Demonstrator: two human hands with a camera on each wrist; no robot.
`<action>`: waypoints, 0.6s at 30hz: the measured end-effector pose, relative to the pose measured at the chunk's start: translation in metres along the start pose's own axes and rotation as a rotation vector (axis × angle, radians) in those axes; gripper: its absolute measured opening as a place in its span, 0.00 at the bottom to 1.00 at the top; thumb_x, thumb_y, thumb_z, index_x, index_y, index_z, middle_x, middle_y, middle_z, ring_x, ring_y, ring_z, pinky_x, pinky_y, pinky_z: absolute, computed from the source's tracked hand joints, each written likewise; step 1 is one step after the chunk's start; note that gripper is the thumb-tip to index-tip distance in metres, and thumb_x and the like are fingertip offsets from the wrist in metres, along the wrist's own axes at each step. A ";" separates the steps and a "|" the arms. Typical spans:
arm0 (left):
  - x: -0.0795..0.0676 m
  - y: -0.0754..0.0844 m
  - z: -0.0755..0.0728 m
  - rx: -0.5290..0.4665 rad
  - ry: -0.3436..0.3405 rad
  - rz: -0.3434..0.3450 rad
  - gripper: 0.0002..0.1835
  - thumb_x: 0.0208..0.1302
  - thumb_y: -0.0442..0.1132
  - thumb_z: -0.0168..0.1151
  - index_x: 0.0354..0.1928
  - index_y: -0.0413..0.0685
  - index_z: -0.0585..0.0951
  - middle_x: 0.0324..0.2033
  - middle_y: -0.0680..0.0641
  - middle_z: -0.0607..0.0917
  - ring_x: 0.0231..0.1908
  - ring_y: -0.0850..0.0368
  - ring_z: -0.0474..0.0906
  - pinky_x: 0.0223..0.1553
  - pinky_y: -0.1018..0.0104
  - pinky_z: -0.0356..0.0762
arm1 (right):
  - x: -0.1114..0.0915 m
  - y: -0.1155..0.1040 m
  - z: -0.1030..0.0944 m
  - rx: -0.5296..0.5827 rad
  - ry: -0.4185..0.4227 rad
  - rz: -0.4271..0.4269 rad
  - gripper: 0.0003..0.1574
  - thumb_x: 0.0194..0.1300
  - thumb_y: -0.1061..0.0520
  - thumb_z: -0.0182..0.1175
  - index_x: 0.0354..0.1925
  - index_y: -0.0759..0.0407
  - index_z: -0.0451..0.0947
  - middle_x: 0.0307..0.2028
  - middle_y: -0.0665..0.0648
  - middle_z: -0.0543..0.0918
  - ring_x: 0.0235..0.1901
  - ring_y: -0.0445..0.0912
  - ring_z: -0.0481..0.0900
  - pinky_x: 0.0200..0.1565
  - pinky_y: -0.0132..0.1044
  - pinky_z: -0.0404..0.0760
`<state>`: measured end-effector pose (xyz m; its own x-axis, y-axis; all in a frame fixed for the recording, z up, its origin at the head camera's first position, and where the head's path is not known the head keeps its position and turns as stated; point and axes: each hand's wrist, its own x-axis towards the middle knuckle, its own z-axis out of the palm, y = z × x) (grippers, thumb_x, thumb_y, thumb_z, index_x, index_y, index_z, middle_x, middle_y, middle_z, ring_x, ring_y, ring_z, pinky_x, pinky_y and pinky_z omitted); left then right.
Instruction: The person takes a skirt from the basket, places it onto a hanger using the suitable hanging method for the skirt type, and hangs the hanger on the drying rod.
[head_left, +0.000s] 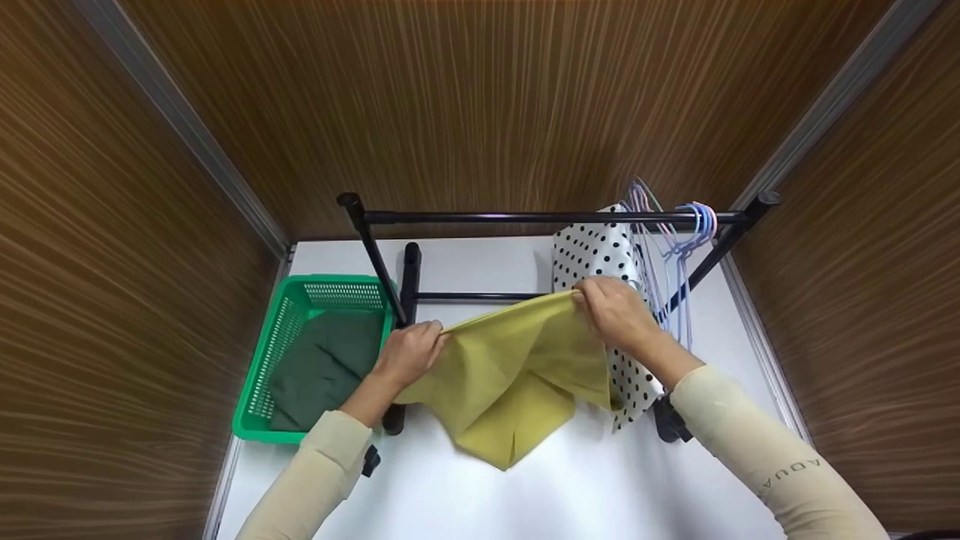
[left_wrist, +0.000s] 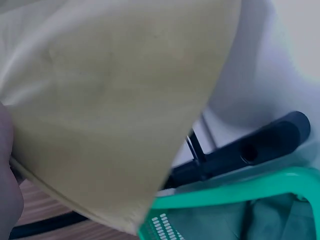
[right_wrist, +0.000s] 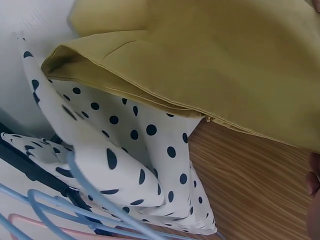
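Note:
A mustard-yellow skirt (head_left: pixel 517 360) with a zipper along one edge is stretched between my two hands in the head view. My left hand (head_left: pixel 409 351) pinches its edge on the left, close to the green basket. Higher up, my right hand (head_left: pixel 619 315) grips the same edge at the right, in front of the white polka-dot cloth. Folds of the skirt hang below, tapering to a point. The right wrist view shows the zipper part open on the skirt (right_wrist: pixel 240 75). In the left wrist view the skirt (left_wrist: pixel 115 100) covers most of the frame.
A black rack's top bar (head_left: pixel 487 217) runs behind the hands. White polka-dot cloth (head_left: pixel 592 247) hangs from it at the right, beside several blue and pink hangers (head_left: pixel 701 225). The green basket (head_left: pixel 255 375) at the left contains dark green cloth (head_left: pixel 322 375). Wood-patterned walls enclose the white surface.

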<state>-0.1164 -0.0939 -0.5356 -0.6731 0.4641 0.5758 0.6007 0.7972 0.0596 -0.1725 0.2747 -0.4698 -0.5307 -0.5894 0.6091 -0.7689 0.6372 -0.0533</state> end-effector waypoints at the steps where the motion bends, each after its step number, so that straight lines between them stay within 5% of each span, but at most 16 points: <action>1: -0.002 -0.002 -0.001 0.002 0.015 0.004 0.12 0.63 0.38 0.65 0.28 0.45 0.72 0.18 0.50 0.74 0.17 0.53 0.74 0.17 0.60 0.73 | -0.001 0.001 0.000 0.007 -0.005 0.008 0.15 0.77 0.55 0.47 0.40 0.64 0.75 0.29 0.59 0.82 0.28 0.56 0.81 0.35 0.49 0.82; 7: -0.015 -0.019 -0.003 0.017 0.089 -0.017 0.10 0.51 0.33 0.64 0.23 0.46 0.70 0.18 0.49 0.70 0.17 0.55 0.66 0.14 0.62 0.68 | -0.007 0.010 -0.001 0.016 0.014 0.049 0.10 0.74 0.58 0.51 0.38 0.64 0.74 0.27 0.59 0.80 0.26 0.56 0.79 0.32 0.50 0.80; 18: -0.034 -0.042 -0.010 0.124 0.074 -0.137 0.05 0.52 0.36 0.64 0.27 0.44 0.76 0.24 0.44 0.72 0.22 0.49 0.68 0.17 0.56 0.72 | -0.017 0.021 0.000 -0.008 0.026 0.085 0.08 0.71 0.60 0.55 0.37 0.65 0.74 0.25 0.60 0.79 0.23 0.58 0.78 0.30 0.51 0.79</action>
<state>-0.1145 -0.1474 -0.5491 -0.7084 0.3224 0.6278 0.4453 0.8943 0.0433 -0.1795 0.2977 -0.4808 -0.5842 -0.5201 0.6231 -0.7188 0.6881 -0.0995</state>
